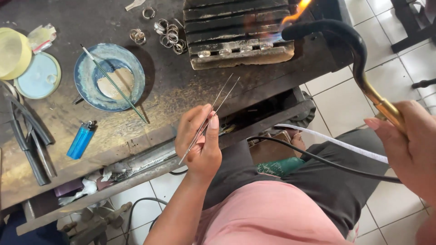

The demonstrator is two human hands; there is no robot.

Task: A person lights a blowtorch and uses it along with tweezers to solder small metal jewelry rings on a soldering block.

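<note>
Nearest: pink shirt and dark trousers at 6 o'clock, w/ a black hose point(318, 161) and a white braided hose point(336, 143) crossing the lap toward 3 o'clock.

Left hand point(202, 140), ctr frame, fingers pinched shut on long thin steel tweezers point(213, 113); the two fine tips are slightly apart, aimed at 1 o'clock, hanging short of the charred block.

Right hand point(408, 145) at 3 o'clock, wrapped closed around the brass handle of a torch point(354, 50). Its black curved neck arcs to 12 o'clock; orange flame at the nozzle licks over the soldering block point(236, 31), a blackened, cracked brick w/ small silvery rings point(234, 50) lined along its front ledge.

Farther left on the scorched bench point(172, 90): blue lighter point(81, 138) at 9 o'clock, pliers point(27, 136) beside it, blue dish point(109, 77) w/ a thin brush point(113, 84) lying across it, round yellowish lids point(27, 66) at 10 o'clock, loose metal rings point(168, 34) at 11 o'clock next to the block.
</note>
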